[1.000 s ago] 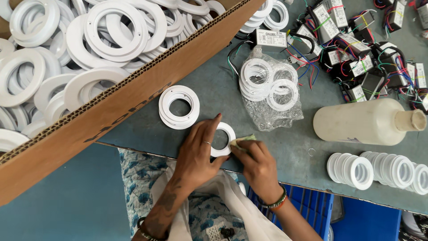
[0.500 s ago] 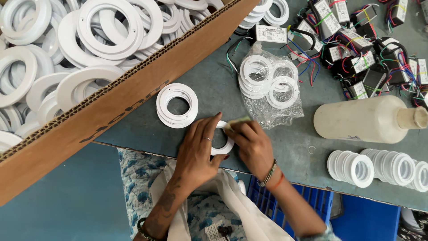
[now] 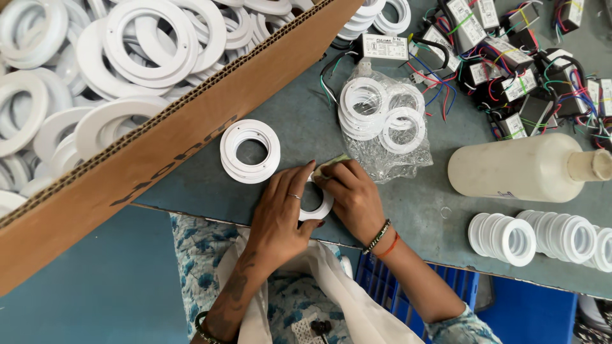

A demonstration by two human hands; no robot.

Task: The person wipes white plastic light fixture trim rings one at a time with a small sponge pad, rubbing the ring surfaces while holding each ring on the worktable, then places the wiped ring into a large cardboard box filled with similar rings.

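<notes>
A white plastic ring lies flat on the grey-green table near its front edge. My left hand rests on the ring's left side, fingers pressing it down. My right hand is at the ring's upper right and pinches a small pale green cloth against the rim. A short stack of white rings sits just left of my hands.
A big cardboard box full of white rings fills the left. A plastic bag of rings lies behind my hands. At right lie a white bottle on its side, a row of rings and wired black driver boxes.
My right hand with the cloth has shifted up and left along the ring's rim. My left hand stays on the ring.
</notes>
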